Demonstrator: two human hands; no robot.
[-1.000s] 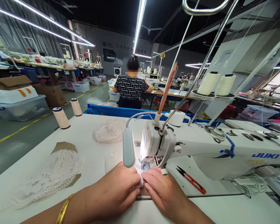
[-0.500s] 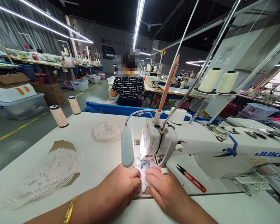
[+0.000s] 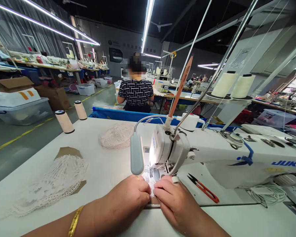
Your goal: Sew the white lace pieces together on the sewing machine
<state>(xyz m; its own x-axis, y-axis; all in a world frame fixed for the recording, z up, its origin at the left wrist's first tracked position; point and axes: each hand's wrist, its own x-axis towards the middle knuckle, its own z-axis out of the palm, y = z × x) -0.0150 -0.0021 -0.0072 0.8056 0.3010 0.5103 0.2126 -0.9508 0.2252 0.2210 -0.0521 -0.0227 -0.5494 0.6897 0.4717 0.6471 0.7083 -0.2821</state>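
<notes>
White lace [image 3: 150, 179] runs beneath the needle area of a white sewing machine [image 3: 160, 148]. My left hand [image 3: 132, 196] pinches the lace's left side, its fingertips curled at the fabric. From the opposite side my right hand [image 3: 174, 199] presses its closed fingers on the same lace, just in front of the presser foot. Between the two hands a bit of brown card [image 3: 155, 200] shows. The fingers cover much of the lace. Red-handled thread snips [image 3: 204, 189] lie right of my right hand.
On the table's left sit a lace piece over brown card [image 3: 61, 174] and another lace pile [image 3: 115, 135]. Two thread cones [image 3: 64, 121] stand at the far left edge. A grey lamp [image 3: 137, 154] hangs close above my left hand. Ahead, a person [image 3: 135, 92] sits facing away.
The view has shifted slightly. Less lace and more brown card now show between my hands, with the lace further toward the needle. Both hands keep nearly the same place.
</notes>
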